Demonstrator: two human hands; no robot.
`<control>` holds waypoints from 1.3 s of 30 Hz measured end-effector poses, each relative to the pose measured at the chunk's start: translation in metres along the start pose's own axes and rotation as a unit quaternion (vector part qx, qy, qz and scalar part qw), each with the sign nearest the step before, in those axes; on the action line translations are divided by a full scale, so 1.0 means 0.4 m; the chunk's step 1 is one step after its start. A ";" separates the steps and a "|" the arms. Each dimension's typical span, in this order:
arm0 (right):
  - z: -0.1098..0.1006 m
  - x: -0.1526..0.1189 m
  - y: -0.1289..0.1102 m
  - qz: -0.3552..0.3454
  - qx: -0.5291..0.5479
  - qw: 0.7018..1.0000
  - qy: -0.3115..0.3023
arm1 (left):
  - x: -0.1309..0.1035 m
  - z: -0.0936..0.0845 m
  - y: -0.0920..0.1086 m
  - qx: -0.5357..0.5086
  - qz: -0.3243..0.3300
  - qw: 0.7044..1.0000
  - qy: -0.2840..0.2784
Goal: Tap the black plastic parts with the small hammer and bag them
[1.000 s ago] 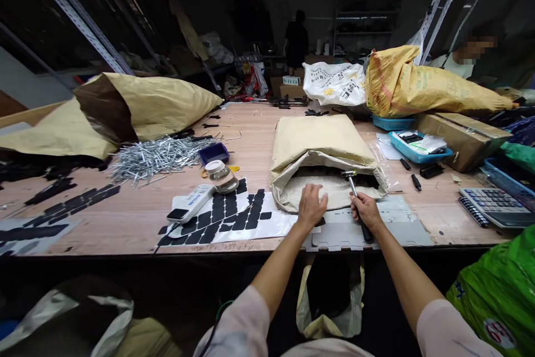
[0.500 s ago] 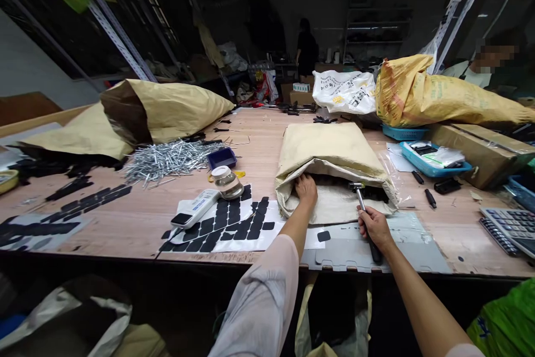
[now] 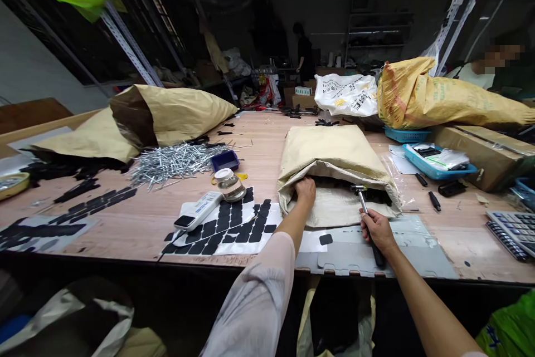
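A beige woven sack lies on the table with its mouth facing me; dark pieces show inside. My left hand reaches into the left side of that mouth, its fingertips hidden, so what they hold cannot be seen. In my right hand is a small hammer, gripped by its black handle. The hammer's metal head is at the right part of the opening. Beneath the sack's front lies a grey sheet, with one black rounded pad on white paper beside it.
Left of the sack are sheets of black pads, a white handheld device, a glass jar, a blue tray and piled metal rods. At right stand a blue basket, a carton and a calculator.
The view has shifted slightly, so the table things appear a little lower and to the right. My left hand sits a bit deeper in the sack's mouth. The right hand still holds the hammer.
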State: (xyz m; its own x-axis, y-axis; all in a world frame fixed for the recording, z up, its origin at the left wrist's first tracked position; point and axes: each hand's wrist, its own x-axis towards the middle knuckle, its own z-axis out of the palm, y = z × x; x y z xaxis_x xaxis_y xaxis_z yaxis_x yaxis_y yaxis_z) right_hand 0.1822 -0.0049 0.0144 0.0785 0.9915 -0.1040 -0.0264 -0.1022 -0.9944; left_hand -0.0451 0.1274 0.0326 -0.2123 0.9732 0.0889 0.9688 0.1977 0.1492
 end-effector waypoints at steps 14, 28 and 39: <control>-0.011 0.007 0.003 -0.017 0.005 1.000 -0.001 | -0.195 0.037 0.057 -0.249 0.271 0.929 -0.034; -0.005 -0.034 -0.031 -0.019 -0.064 0.998 -0.013 | -0.201 0.069 0.032 -0.310 0.224 0.923 -0.050; 0.025 -0.119 -0.074 -0.136 -0.289 0.948 0.014 | -0.203 0.068 0.043 -0.290 0.153 0.944 -0.035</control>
State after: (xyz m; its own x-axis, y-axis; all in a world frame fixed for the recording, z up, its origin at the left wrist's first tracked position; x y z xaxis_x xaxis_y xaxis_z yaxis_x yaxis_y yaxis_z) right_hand 0.1694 -0.0481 0.0489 0.0300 0.9860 0.1641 0.5475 0.1211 -0.8280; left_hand -0.0079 0.0549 0.0013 0.0942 0.9836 0.1538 0.7457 -0.1720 0.6437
